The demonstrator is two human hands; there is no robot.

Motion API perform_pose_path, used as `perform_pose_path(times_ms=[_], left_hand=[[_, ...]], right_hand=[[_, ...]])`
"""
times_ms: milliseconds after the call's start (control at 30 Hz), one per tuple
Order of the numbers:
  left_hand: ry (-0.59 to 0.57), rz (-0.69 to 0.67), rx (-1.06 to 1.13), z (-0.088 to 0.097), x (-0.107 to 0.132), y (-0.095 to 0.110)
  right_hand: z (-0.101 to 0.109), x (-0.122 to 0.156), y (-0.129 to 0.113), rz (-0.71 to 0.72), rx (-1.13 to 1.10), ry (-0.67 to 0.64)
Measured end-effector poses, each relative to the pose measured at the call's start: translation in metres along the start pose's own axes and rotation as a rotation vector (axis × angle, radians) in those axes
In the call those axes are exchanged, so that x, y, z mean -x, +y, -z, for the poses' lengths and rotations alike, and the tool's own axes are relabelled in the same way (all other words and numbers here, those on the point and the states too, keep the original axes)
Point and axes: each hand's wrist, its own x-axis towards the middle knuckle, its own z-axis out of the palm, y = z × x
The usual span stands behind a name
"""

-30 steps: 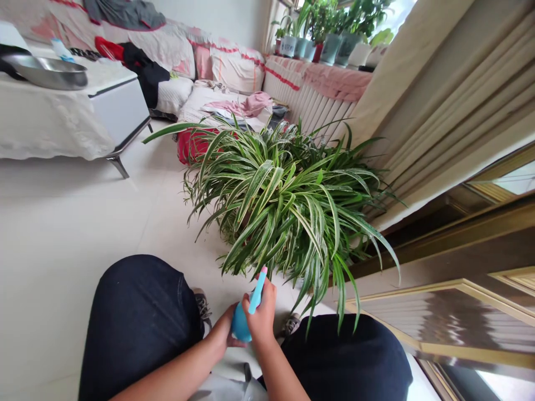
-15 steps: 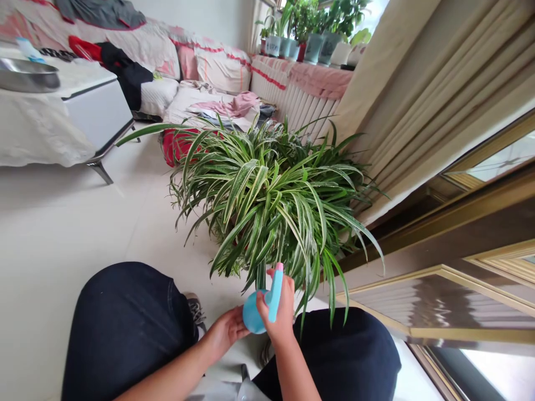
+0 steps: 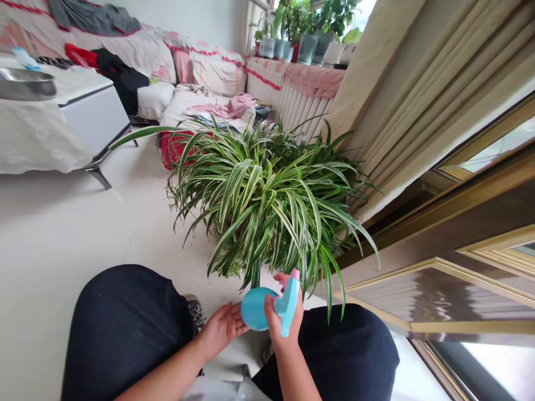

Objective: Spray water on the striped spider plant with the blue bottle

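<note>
A light blue plastic spray bottle (image 3: 254,309) with a round body and a pink-tipped trigger head is between my hands, low in the view. My right hand (image 3: 282,326) is shut around its neck and head. My left hand (image 3: 221,328) cups the round body from the left. Just beyond them, long green-and-cream leaves of a large spider plant (image 3: 267,206) spread across the floor area, and its lowest tips hang near the bottle. The plant's pot is hidden by the leaves. My dark trousered knees (image 3: 121,328) lie on either side of my hands.
A white-tiled floor (image 3: 71,234) stretches left. Behind the plant stand a sofa (image 3: 142,55) with clothes and a pink-covered radiator (image 3: 292,89). Potted plants (image 3: 301,39) line the sill. A beige curtain (image 3: 401,94) and gold-framed glass door (image 3: 434,295) are on the right.
The spray bottle has turned, its head tilting from upward towards the right with the round body showing more. My left hand has shifted around the body, and the whole view has moved slightly.
</note>
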Motion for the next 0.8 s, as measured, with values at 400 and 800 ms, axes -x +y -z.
perform_pose_path(times_ms=[400,800], left_hand=[[-0.088,0.025,0.094,-0.001,0.002,0.003],[-0.148,0.046,0.134,0.003,0.001,-0.004]], right_hand=[[0.003,-0.001,-0.005,0.143,-0.145,-0.117],[0.01,-0.003,-0.014,0.152,-0.061,-0.098]])
